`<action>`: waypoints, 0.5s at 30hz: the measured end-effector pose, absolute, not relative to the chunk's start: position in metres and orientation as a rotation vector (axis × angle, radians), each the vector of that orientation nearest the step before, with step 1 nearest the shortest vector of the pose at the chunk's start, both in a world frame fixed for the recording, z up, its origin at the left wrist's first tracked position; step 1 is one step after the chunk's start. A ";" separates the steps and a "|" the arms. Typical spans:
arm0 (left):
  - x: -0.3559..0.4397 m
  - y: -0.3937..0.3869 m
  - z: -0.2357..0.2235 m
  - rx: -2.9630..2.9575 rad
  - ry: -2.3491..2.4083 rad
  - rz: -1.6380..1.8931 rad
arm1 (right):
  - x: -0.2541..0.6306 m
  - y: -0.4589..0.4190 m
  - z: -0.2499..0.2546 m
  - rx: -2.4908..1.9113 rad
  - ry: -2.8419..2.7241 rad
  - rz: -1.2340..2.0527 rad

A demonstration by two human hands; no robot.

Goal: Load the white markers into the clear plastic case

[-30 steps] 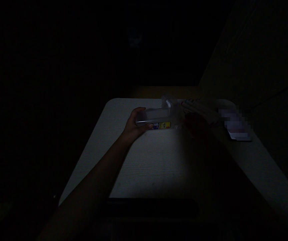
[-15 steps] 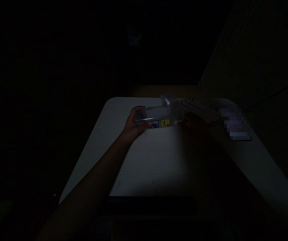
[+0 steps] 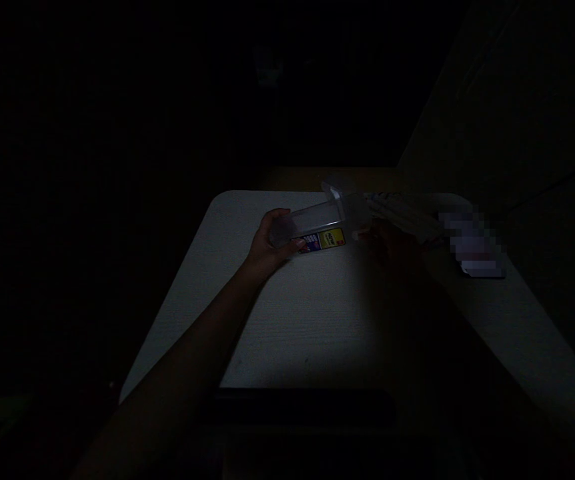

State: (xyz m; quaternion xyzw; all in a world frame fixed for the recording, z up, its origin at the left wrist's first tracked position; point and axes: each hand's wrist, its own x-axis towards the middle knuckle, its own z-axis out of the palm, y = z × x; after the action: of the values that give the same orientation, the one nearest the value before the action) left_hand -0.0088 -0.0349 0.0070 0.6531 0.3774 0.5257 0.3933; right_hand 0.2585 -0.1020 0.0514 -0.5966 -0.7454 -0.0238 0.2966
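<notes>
The scene is very dark. My left hand (image 3: 267,247) is wrapped round one end of a clear plastic case (image 3: 312,223) with a yellow and blue label, tilted so its open right end is raised off the white table (image 3: 297,320). My right hand (image 3: 392,250) lies in deep shadow at the case's open end, closed round a bundle of several white marker pens (image 3: 402,212). The pens' tips sit right beside the mouth of the case. Whether any pen is inside the case I cannot tell.
A small flat object (image 3: 472,257), blurred out, lies on the table right of the pens. A dark strip (image 3: 307,407) runs along the table's near edge. Everything around the table is black.
The case's right end has lifted and tilted upward. My right hand and the pens have edged up towards the case's open end.
</notes>
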 end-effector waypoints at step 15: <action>-0.013 -0.035 0.007 2.410 1.145 1.278 | 0.232 -0.123 0.078 -1.309 -1.893 -0.337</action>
State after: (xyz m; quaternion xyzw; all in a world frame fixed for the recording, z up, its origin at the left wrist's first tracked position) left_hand -0.0131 -0.0350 0.0070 0.8112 0.3853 0.4303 0.0915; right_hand 0.2320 -0.1227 0.0784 -0.5167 -0.7471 -0.1331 0.3963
